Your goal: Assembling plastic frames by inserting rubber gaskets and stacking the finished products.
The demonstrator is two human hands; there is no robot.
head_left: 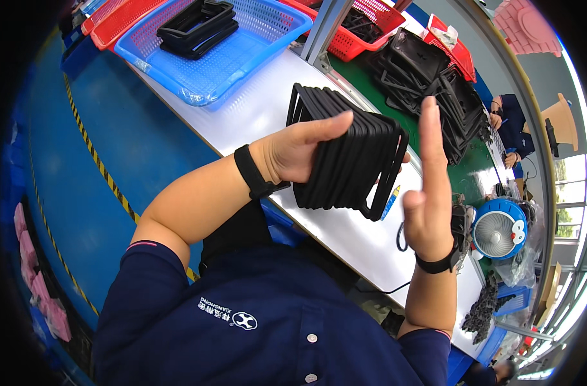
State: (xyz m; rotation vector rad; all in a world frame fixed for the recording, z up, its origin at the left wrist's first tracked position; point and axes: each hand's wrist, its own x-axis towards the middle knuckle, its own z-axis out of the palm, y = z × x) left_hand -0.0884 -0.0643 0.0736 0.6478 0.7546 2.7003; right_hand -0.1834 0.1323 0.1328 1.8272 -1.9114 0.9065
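My left hand (303, 151) grips a thick stack of black square plastic frames (348, 151) from the side and holds it above the white bench (255, 109). My thumb lies along the top of the stack. My right hand (430, 193) is flat and upright with straight fingers, just right of the stack, close to its edge. It holds nothing. Both wrists wear black bands.
A blue basket (232, 55) with a few black frames stands at the far left of the bench, with red baskets (370, 26) beside it. A heap of black frames (428, 77) lies on the green mat. A small blue fan (498, 228) sits at right. Another person (512, 125) sits farther along.
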